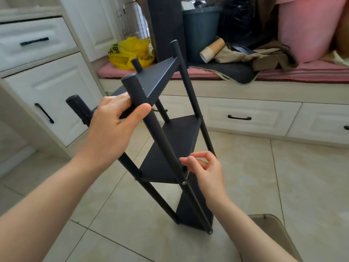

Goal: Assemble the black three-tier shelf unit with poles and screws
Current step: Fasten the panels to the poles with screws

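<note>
The black three-tier shelf unit [175, 140] stands tilted on the tiled floor, its boards joined by black poles. My left hand [113, 127] grips the near pole [162, 148] close to the top board [160, 76], thumb across the pole. Lower down, my right hand [204, 167] sits beside the same pole at the middle board's corner, with thumb and forefinger pinched; whether they hold something small I cannot tell. A silver screw head [183, 183] shows in the pole just below those fingers. The bottom board [190, 210] is near the floor.
White drawers with black handles [44, 112] stand at left. A low bench with a pink cushion [302, 71] at the back holds a yellow bag [130, 52], a stack of paper cups [212, 50], a dark bin [200, 31] and a pink tub [306, 25]. A chair seat edge [272, 227] is at lower right.
</note>
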### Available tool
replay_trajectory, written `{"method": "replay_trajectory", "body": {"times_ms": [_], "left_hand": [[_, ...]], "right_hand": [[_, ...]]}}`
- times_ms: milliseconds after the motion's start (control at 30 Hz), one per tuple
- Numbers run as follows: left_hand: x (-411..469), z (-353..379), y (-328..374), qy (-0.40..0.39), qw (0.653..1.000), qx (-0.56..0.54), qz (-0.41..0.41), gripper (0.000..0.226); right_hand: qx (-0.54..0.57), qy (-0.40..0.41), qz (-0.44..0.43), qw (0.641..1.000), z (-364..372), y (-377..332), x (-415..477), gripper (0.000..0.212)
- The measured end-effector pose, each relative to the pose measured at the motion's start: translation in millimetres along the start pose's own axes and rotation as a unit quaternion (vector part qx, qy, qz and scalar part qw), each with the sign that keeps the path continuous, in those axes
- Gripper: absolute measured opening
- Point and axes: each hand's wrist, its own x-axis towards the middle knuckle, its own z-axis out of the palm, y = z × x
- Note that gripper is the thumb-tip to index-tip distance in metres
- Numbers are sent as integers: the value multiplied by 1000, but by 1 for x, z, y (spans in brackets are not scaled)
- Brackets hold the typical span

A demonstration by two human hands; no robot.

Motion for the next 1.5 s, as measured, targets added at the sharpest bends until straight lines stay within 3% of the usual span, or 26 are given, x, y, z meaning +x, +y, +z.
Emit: {"method": "replay_trajectory", "body": {"times_ms": [267,567,833,1000,1333,1500], "left_hand": [[10,-40,-68,27,989,-95,-105,14],[-19,-74,-163,126,959,-146,-207,19],[-108,-41,-224,194,898,-214,-333,32],[-179,0,-242,222,846,-257,-412,58],[-280,77,-256,240,772,-333,-485,67],[-303,99,-256,229,743,-358,-517,54]], "right_hand": [[-64,-24,-99,993,79,21,4,11],[-79,-38,-127,988,144,50,21,20],[-178,-98,-124,971,138,94,36,19],[-259,-114,-92,955,121,125,32,22],[-390,-129,-74,909,91,172,19,10],[-411,-130,-60,900,77,184,16,11]]}}
